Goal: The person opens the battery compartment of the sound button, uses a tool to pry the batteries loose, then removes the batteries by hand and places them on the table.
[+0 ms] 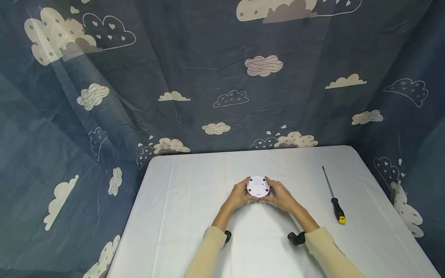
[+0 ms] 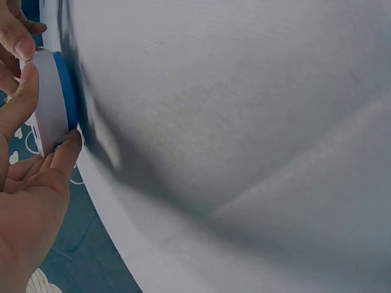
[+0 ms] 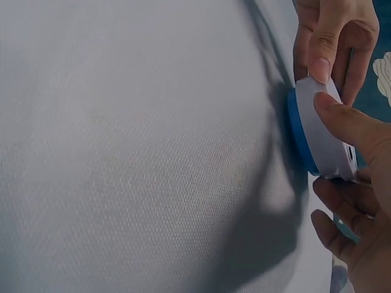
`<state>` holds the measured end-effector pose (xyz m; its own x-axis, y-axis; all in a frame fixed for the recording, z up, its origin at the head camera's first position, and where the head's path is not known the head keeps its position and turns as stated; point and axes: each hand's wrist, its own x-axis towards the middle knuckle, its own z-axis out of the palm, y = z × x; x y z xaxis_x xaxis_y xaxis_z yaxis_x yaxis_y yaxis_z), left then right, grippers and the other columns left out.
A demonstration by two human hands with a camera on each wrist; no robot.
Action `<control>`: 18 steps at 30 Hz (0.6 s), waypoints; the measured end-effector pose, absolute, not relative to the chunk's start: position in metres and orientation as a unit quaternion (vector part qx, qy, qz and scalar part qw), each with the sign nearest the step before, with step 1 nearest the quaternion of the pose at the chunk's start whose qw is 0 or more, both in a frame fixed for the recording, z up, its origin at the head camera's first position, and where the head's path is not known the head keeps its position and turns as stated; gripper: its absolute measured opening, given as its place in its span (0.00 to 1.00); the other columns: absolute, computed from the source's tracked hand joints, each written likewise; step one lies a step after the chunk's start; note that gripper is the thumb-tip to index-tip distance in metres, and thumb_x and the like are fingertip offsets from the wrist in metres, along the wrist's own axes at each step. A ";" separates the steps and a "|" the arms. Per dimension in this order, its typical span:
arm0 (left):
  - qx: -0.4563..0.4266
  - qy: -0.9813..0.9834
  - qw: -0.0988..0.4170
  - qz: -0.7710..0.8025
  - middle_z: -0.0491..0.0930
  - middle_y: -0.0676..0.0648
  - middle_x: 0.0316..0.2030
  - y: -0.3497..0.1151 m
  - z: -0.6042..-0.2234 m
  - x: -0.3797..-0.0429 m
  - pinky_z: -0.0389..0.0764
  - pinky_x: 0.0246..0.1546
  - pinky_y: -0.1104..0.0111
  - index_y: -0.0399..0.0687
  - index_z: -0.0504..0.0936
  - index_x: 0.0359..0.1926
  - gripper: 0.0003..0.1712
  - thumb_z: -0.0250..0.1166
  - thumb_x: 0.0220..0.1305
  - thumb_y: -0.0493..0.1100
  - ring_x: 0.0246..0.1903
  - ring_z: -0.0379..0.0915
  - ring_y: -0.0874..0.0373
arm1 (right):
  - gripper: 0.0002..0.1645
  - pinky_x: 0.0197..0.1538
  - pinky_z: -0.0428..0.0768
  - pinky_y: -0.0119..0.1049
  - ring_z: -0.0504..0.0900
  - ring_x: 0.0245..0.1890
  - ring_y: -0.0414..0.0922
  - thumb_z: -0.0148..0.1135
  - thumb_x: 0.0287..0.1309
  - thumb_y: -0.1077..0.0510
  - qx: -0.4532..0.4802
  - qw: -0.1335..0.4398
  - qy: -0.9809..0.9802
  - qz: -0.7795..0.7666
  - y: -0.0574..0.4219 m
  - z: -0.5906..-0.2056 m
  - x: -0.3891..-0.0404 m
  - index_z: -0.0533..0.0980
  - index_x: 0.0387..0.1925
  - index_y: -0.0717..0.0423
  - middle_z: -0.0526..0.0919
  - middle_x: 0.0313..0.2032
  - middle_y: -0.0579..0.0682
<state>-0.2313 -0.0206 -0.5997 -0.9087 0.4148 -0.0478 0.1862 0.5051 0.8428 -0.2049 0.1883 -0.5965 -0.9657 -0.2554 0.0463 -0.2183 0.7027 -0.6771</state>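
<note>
A small round white device [image 1: 258, 187] is held between both hands over the middle of the white table. Its upward face has a patch of small holes and several dark round spots near the edge. In the left wrist view, a blue rim [image 2: 66, 91] shows on the side toward the table. My left hand [image 1: 239, 194] grips the left edge, thumb on the near side and fingers around the far side. My right hand [image 1: 281, 197] holds the right edge likewise; in the right wrist view its thumb presses the white side wall [image 3: 314, 131].
A screwdriver [image 1: 337, 208] with a black and yellow handle lies right of the hands, its shaft pointing away. The white-covered table [image 1: 194, 170] ends at a dark blue cloud-patterned curtain [image 1: 194, 69] behind and along both sides.
</note>
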 end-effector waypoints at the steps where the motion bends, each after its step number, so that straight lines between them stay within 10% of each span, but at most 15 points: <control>1: 0.175 0.864 0.120 0.456 0.69 0.35 0.73 -0.021 -0.599 -0.231 0.72 0.73 0.63 0.32 0.58 0.78 0.57 0.79 0.53 0.41 0.71 0.72 0.46 | 0.56 0.69 0.73 0.62 0.76 0.61 0.61 0.77 0.55 0.50 -0.132 0.025 0.923 -0.361 0.189 -0.597 -0.204 0.59 0.75 0.72 0.79 0.63 0.67; 18: 0.176 0.881 0.100 0.428 0.68 0.35 0.74 -0.012 -0.598 -0.235 0.67 0.77 0.58 0.33 0.63 0.75 0.55 0.81 0.51 0.44 0.74 0.66 0.44 | 0.27 0.51 0.86 0.57 0.85 0.50 0.63 0.73 0.61 0.50 -0.222 -0.095 0.954 -0.177 0.180 -0.581 -0.208 0.84 0.52 0.67 0.85 0.53 0.69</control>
